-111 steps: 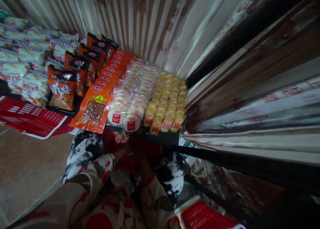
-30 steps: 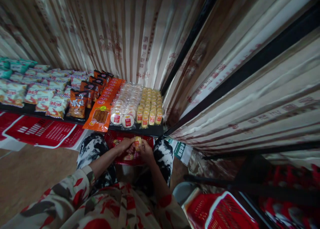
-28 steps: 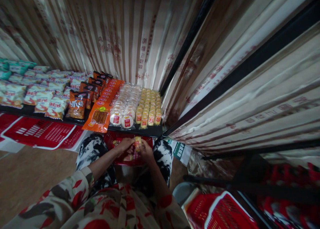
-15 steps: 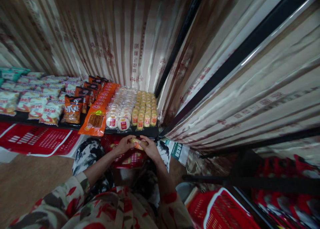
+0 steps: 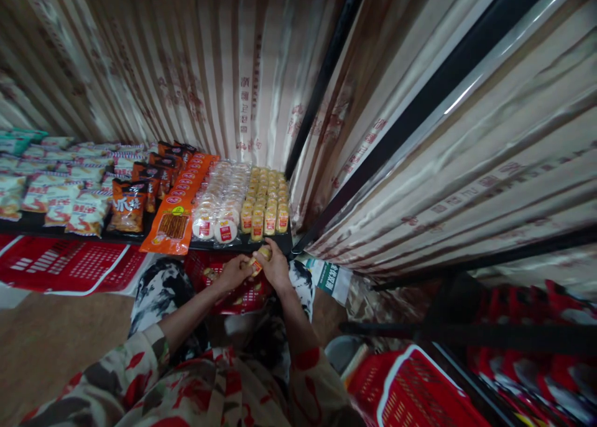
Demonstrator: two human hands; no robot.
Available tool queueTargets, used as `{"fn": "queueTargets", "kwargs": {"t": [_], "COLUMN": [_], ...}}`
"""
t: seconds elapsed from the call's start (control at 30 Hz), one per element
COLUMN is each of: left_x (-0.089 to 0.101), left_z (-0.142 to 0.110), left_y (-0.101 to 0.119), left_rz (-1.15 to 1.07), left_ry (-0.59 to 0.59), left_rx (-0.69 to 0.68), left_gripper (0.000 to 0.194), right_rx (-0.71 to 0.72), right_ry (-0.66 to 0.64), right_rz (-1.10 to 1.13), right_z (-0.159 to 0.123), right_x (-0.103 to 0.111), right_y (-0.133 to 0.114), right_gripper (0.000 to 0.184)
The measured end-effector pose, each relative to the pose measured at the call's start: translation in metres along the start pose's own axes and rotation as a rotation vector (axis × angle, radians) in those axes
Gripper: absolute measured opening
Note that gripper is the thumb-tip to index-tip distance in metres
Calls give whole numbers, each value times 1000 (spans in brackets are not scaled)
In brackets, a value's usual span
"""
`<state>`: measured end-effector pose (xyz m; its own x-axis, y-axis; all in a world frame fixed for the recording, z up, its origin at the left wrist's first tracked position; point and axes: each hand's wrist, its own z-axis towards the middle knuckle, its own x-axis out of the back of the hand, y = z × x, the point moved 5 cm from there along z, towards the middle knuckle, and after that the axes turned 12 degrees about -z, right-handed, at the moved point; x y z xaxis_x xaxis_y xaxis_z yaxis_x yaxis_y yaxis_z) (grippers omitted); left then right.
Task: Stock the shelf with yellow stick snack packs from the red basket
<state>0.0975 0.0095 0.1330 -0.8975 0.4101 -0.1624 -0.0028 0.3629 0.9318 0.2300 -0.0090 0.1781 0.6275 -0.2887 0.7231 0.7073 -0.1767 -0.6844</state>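
Note:
Between my two hands is a small yellow packaged snack (image 5: 257,265) with a red and white label. My left hand (image 5: 237,271) grips its left end with curled fingers. On the other end, my right hand (image 5: 274,264) is closed round it, fingers toward the shelf. Below them, between my knees, sits a red basket (image 5: 247,303) with several similar yellow packs inside. Just ahead, rows of matching yellow packs (image 5: 265,203) stand at the right end of the black shelf (image 5: 219,245). Beside them lie clear-wrapped white round snacks (image 5: 226,228).
Farther left are a long orange packet (image 5: 170,219), dark orange bags (image 5: 128,206) and several white snack bags (image 5: 88,212). Patterned curtains (image 5: 270,91) hang behind, with black poles (image 5: 326,79) slanting across. Another red basket (image 5: 410,390) stands at lower right, near a plastic bag (image 5: 336,281).
The snack has turned from nearly level to a steeper slant, its right end raised. My right hand has shifted upward slightly. The whole view has drifted a little.

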Motion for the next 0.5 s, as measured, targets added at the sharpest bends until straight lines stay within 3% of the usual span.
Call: {"fn": "queueTargets", "kwargs": {"t": [0.13,0.27,0.37,0.5], "left_x": [-14,-26,-33,-39], "left_z": [5,6,8,16], "left_y": [9,22,28,37], "left_rz": [-107,-12,61,216], "left_ry": [119,213,212,175], "left_rx": [-39,-57,-80,-165], "left_gripper": [17,6,2,13], "right_rx": [-74,-110,-148,-136], "right_ry": [183,234,207,259], "right_rz": [-25,-184,-239,-190], "right_z": [-11,-21,-21,-13], "right_x": [0,2,4,10], "right_y": [4,4,4,2], "right_gripper": [57,52,48,47]}}
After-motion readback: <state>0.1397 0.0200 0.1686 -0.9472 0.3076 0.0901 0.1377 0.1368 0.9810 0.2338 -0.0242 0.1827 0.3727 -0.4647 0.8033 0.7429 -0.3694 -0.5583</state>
